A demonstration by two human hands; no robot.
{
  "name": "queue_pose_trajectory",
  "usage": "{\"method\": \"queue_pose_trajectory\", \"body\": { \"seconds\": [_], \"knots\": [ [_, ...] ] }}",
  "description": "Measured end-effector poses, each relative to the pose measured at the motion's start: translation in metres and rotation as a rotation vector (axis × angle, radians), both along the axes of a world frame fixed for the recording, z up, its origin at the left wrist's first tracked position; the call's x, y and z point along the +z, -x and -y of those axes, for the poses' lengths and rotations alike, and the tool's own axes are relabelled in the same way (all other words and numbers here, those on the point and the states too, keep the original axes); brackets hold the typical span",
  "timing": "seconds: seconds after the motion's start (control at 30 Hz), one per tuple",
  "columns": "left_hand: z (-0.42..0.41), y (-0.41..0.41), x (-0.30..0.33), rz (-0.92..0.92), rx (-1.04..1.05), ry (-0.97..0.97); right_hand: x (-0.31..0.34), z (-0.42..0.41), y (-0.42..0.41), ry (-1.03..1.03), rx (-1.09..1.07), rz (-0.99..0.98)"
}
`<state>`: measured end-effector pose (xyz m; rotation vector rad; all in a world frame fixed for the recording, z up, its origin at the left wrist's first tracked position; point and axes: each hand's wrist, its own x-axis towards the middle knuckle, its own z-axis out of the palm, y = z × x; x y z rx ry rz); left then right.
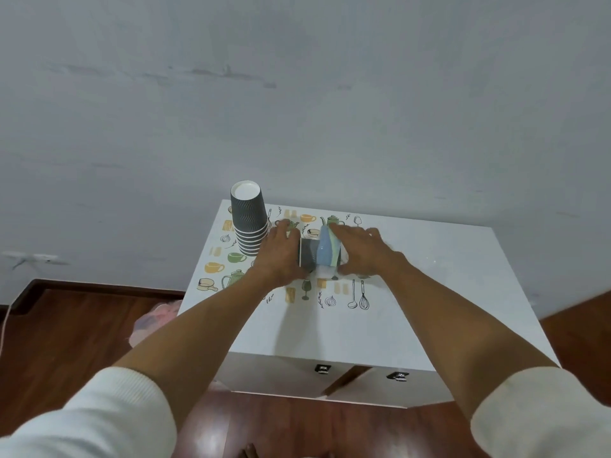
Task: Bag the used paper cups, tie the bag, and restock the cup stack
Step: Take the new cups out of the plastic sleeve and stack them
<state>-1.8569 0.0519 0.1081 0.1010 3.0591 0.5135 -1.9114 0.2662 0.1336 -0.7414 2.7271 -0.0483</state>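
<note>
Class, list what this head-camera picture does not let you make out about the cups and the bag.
- Lying dark cup: its mouth and contents, hidden by the left hand.
- Blue-green cup: far end, under the right hand.
- Pink bag: tied or not, cut off by the table.

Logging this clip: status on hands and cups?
Left hand and right hand both grip sideways cups. Upside-down stack stands left, apart. Nothing in the way.

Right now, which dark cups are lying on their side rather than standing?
The dark cups held between the left hand and right hand lie sideways; the cup stack stands upside down, untouched.
</note>
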Motion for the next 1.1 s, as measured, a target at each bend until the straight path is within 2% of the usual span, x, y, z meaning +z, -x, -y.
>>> {"method": "queue_pose_trajectory", "body": {
  "seconds": [0.17, 0.33, 0.5, 0.7, 0.77, 0.87, 1.1],
  "knots": [
    [-0.010, 0.000, 0.001, -0.073, -0.134, 0.377, -0.008, 0.002, -0.009, 0.065, -0.099, -0.002],
    [-0.004, 0.015, 0.032, -0.162, -0.110, 0.422, -0.006, -0.011, -0.002, 0.091, -0.222, -0.120],
    [0.005, 0.023, 0.082, -0.308, 0.023, 0.181, 0.008, -0.015, 0.007, 0.094, -0.281, -0.189],
    [0.032, 0.014, 0.124, -0.514, 0.215, -0.414, 0.020, 0.007, 0.015, 0.137, -0.278, -0.182],
    [0.046, 0.007, 0.129, -0.562, 0.255, -0.559, 0.022, 0.015, 0.016, 0.136, -0.273, -0.174],
    [0.067, -0.001, 0.127, -0.559, 0.291, -0.614, 0.022, 0.026, 0.016, 0.128, -0.261, -0.172],
    [0.094, -0.008, 0.096, -0.421, 0.330, -0.602, 0.011, 0.039, 0.013, 0.137, -0.256, -0.186]
  ]
}}
